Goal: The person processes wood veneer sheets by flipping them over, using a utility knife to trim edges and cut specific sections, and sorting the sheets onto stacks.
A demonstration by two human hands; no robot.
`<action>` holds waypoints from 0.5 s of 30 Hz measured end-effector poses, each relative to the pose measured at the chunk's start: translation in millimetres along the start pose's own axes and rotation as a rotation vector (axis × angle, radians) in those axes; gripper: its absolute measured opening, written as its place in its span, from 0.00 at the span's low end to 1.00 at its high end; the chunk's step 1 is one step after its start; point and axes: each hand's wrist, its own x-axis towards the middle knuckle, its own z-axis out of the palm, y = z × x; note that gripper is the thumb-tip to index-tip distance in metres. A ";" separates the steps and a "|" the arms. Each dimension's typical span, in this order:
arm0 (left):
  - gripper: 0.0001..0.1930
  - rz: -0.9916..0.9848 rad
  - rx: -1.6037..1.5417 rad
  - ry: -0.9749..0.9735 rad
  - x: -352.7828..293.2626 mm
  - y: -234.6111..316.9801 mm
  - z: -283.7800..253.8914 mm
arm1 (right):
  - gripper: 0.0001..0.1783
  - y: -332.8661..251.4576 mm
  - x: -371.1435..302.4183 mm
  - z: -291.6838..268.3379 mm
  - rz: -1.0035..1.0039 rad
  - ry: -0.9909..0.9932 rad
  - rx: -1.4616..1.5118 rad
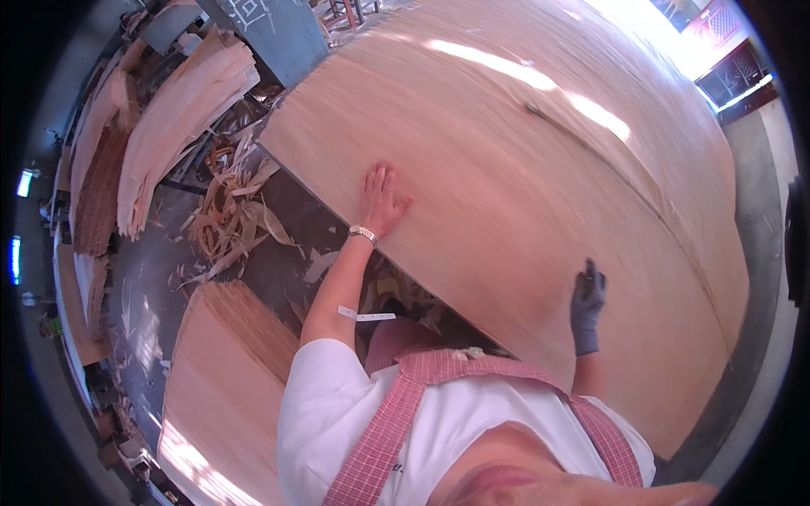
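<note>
A broad sheet of pale wood veneer (pixel 472 202) spreads out in front of me, with a long dark split or seam curving across its far right part. My bare left hand (pixel 381 202) lies flat on the sheet close to its near left edge, fingers stretched out and holding nothing. A metal watch or bracelet (pixel 363 234) circles that wrist. Farther right, my right hand (pixel 588 304) wears a grey glove with dark fingertips. Its fingers look extended over the sheet, slightly blurred, and I make out no object in them.
Torn veneer strips (pixel 232 211) lie heaped on the dark floor at left. Stacks of veneer (pixel 186 118) stand beyond them, and another stack (pixel 219 363) is at my lower left. A blue-grey post (pixel 274 38) rises at the sheet's far left corner.
</note>
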 end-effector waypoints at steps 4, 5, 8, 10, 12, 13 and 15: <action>0.42 -0.108 0.003 0.062 56.0 -130.8 10.0 | 0.16 -161.9 87.4 107.3 -0.009 -0.255 0.375; 0.42 -0.151 0.023 0.085 65.4 -166.4 10.0 | 0.14 -205.9 113.8 134.3 -0.025 -0.301 0.500; 0.41 -0.303 0.085 0.062 99.0 -237.3 5.7 | 0.12 -290.8 194.8 202.4 -0.255 -0.533 0.309; 0.41 -0.377 0.130 -0.025 138.9 -244.6 -3.6 | 0.13 -326.4 242.0 265.8 -0.348 -0.527 0.241; 0.40 -0.322 0.156 0.011 171.3 -253.2 -4.5 | 0.14 -371.4 289.3 327.5 -0.358 -0.559 0.150; 0.39 -0.217 0.151 0.081 188.0 -258.3 -0.1 | 0.14 -394.1 312.4 352.0 -0.379 -0.577 0.087; 0.37 -0.151 0.106 0.114 215.1 -271.9 10.3 | 0.14 -434.4 353.3 390.8 -0.390 -0.601 -0.021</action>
